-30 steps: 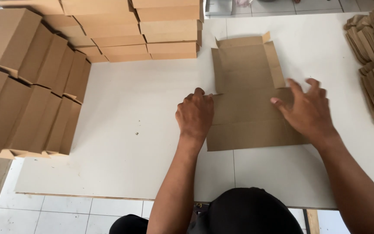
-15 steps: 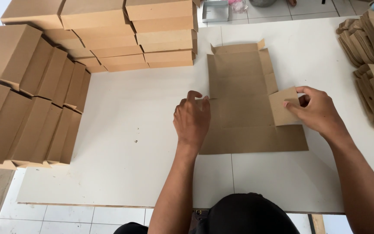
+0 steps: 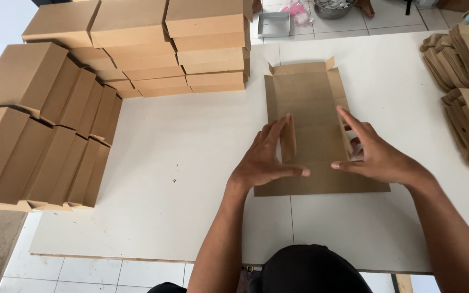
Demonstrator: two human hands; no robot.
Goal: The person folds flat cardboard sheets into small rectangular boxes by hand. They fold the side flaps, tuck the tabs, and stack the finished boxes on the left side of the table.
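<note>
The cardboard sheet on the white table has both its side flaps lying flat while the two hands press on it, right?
Not quite. The head view shows the cardboard sheet on the white table, but its side flaps stand up: the left hand lifts the left flap and the right hand lifts the right flap.

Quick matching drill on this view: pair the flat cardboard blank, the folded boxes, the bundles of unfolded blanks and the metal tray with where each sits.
1 flat cardboard blank
2 folded boxes
3 bundles of blanks
4 metal tray

A on the floor beyond the table
B stacked at the left and far left
C between both hands
D right table edge

Pairs: 1-C, 2-B, 3-D, 4-A
</note>
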